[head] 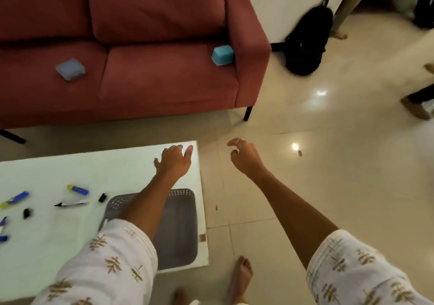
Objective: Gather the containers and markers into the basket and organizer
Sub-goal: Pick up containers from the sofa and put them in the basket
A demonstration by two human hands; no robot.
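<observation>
A grey perforated basket (183, 225) sits empty at the right end of the white table (70, 168). Several markers lie to its left: a black-tipped white marker (71, 203), a blue and yellow one (78, 189), another (14, 200), and loose black caps (102, 197). Two containers rest on the red sofa (164, 81): a grey one (70, 69) on the left seat and a light blue one (222, 55) against the right armrest. My left hand (175, 160) hovers open over the table's far right corner. My right hand (244, 155) is out over the floor, fingers loosely curled, holding nothing.
A black backpack (306, 44) leans on a white wall past the sofa. Other people's feet (415, 107) stand at the right edge. My own bare foot (240, 276) is on the tiled floor beside the table. The sofa's black leg (248, 113) stands near the table corner.
</observation>
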